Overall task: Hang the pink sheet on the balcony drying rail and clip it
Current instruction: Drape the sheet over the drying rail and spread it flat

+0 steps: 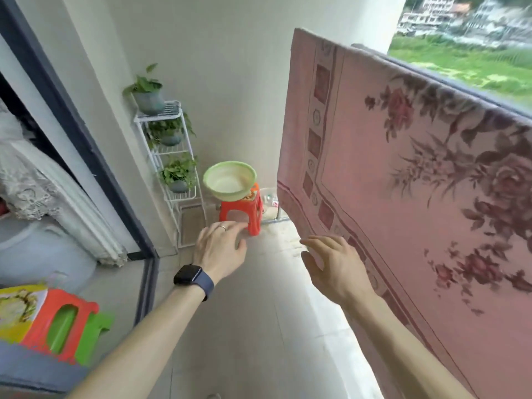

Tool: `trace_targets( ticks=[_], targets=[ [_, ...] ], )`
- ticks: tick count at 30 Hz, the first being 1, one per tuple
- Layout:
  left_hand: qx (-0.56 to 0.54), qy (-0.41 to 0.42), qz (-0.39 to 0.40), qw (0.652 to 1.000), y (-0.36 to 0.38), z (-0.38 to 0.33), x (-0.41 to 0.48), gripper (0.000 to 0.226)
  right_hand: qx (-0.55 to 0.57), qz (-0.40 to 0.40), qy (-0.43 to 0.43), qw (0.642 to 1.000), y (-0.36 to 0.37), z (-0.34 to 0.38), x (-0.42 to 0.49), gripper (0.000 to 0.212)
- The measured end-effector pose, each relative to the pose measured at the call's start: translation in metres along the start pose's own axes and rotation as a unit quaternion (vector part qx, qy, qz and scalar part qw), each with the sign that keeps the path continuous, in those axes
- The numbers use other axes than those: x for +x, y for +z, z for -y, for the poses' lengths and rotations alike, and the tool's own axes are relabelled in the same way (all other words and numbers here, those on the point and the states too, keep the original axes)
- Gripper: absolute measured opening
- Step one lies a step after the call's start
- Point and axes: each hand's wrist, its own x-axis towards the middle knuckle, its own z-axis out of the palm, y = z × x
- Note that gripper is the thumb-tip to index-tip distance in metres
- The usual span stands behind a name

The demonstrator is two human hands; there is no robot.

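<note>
Left hand (221, 243) spread and relaxed, nothing held, watch at wrist, ring on one finger, poised above floor (259, 326) just short of red stool (247, 214). Right hand (334, 263) likewise spread, nothing held, set just beside lower border of pink sheet (374, 174); contact with cloth not determinable. Sheet draped over balcony rail (431, 74), hanging flat along right side, flower print facing inward, left edge free and near vertical, lower left corner hanging close to stool. Both hands low, well below rail. Green basin (229, 180) seated on stool at far end, beside white plant rack (169, 156) against wall. Dark door frame (72, 125) bounding left side. Open strip of floor between door frame and sheet, narrowing toward stool and rack. Second stool (63, 321) at lower left, well apart from both hands.
</note>
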Motion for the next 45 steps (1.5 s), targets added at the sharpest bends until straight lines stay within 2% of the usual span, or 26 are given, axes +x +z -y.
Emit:
trace_targets(
  ticks=[3, 6, 10, 19, 24, 27, 30, 34, 37, 39, 42, 45],
  targets=[
    [-0.002, 0.025, -0.024, 0.999, -0.008, 0.036, 0.099, 0.043, -0.026, -0.016, -0.024, 0.999, 0.014, 0.002, 0.098, 0.034],
    [0.003, 0.059, -0.039, 0.997, -0.018, 0.065, 0.205, 0.041, -0.048, -0.066, -0.013, 0.997, 0.019, 0.008, 0.197, 0.023],
    [-0.011, 0.099, -0.048, 0.994, -0.032, 0.083, 0.339, 0.044, -0.074, -0.083, 0.013, 0.994, 0.011, 0.007, 0.314, 0.035],
    [-0.097, 0.178, -0.054, 0.978, -0.032, 0.048, 0.597, 0.044, -0.146, -0.158, 0.039, 0.976, -0.03, -0.04, 0.543, 0.035],
    [-0.146, 0.198, -0.066, 0.967, -0.025, 0.021, 0.721, 0.043, -0.199, -0.147, 0.044, 0.968, -0.042, -0.076, 0.671, 0.04],
    [-0.227, 0.182, -0.032, 0.956, -0.02, 0.013, 0.786, 0.042, -0.208, -0.126, 0.071, 0.967, -0.044, -0.092, 0.737, 0.044],
    [-0.376, 0.133, 0.061, 0.915, -0.006, 0.004, 0.852, 0.046, -0.209, -0.089, 0.115, 0.967, -0.04, -0.105, 0.797, 0.05],
    [-0.543, 0.091, 0.169, 0.818, 0.023, -0.009, 0.936, 0.062, -0.198, -0.047, 0.179, 0.962, -0.022, -0.123, 0.87, 0.061],
    [-0.597, 0.101, 0.253, 0.754, 0.049, -0.024, 0.987, 0.08, -0.175, -0.012, 0.227, 0.958, -0.005, -0.134, 0.92, 0.074],
    [-0.595, 0.14, 0.312, 0.727, 0.066, -0.031, 1.019, 0.089, -0.174, -0.009, 0.261, 0.949, 0.004, -0.138, 0.95, 0.074],
    [-0.571, 0.192, 0.374, 0.705, 0.087, -0.032, 1.056, 0.077, -0.218, -0.019, 0.302, 0.928, 0.013, -0.144, 0.984, 0.051],
    [-0.548, 0.257, 0.428, 0.671, 0.088, -0.026, 1.076, 0.052, -0.2, -0.038, 0.305, 0.93, 0.016, -0.149, 1.0, 0.023]
  ],
)
